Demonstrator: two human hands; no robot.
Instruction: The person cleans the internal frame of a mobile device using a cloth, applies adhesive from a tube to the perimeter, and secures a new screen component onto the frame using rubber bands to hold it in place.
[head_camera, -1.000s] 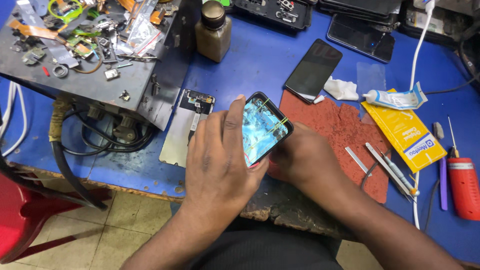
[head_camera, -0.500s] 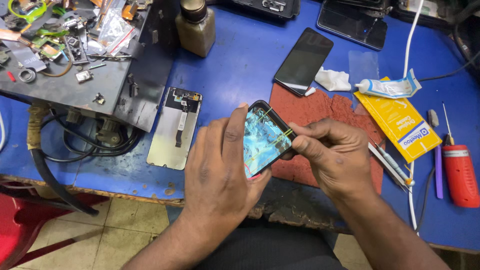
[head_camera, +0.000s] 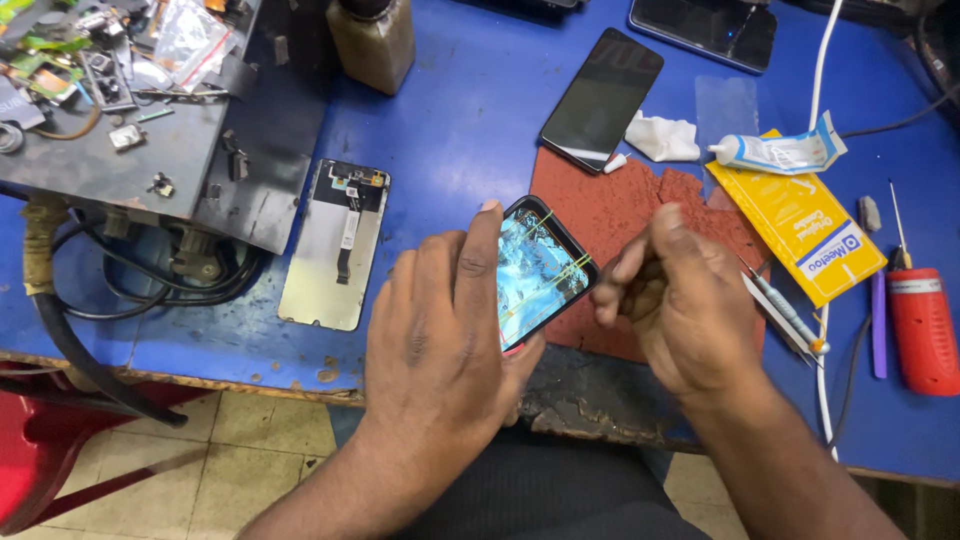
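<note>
Blue covers the worktop (head_camera: 470, 120), and above its near edge the left hand (head_camera: 440, 340) is clamped around a black smartphone with a cracked, glinting screen (head_camera: 535, 270), thumb up along the phone's left side and the other fingers hidden behind it. 2 thin yellow bands cross the screen. The phone is tilted, its upper corner over the edge of a rough red-brown mat (head_camera: 640, 215). The right hand (head_camera: 680, 300) hovers just beside the phone's right edge, apart from it, with its fingers curled together; whether they pinch anything cannot be told. Left of the held phone a silver display panel with a black flex strip (head_camera: 335, 245) lies flat on the worktop, near a dark metal tray of loose parts (head_camera: 150, 130). Beyond the mat a second black phone (head_camera: 600, 100) lies face up beside a crumpled white tissue (head_camera: 660, 138) and a white glue tube (head_camera: 780, 152). A yellow card packet (head_camera: 800, 225) and a red-handled tool (head_camera: 920, 325) lie to the right.
</note>
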